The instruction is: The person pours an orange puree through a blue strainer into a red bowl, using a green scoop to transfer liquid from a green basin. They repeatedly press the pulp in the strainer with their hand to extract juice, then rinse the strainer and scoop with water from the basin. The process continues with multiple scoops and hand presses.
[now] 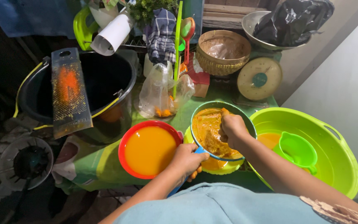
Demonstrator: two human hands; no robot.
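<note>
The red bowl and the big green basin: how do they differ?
The red bowl is smaller and nearly full of smooth orange liquid; the green basin is larger and holds only a little orange liquid plus a green scoop. The bowl sits beside the left hand, the basin beyond the right arm. Both are round.

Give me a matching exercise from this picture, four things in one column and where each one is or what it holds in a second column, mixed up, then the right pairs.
Things:
1. red bowl
2. metal grater
3. small green dipper
4. right hand

Places or states:
A. lies across the rim of the black bucket
B. presses orange pulp in the blue-rimmed strainer
C. full of smooth orange liquid
D. sits inside the big green basin

Pairs: 1-C, 2-A, 3-D, 4-B. The left hand has its grip on the strainer's blue handle.
</note>
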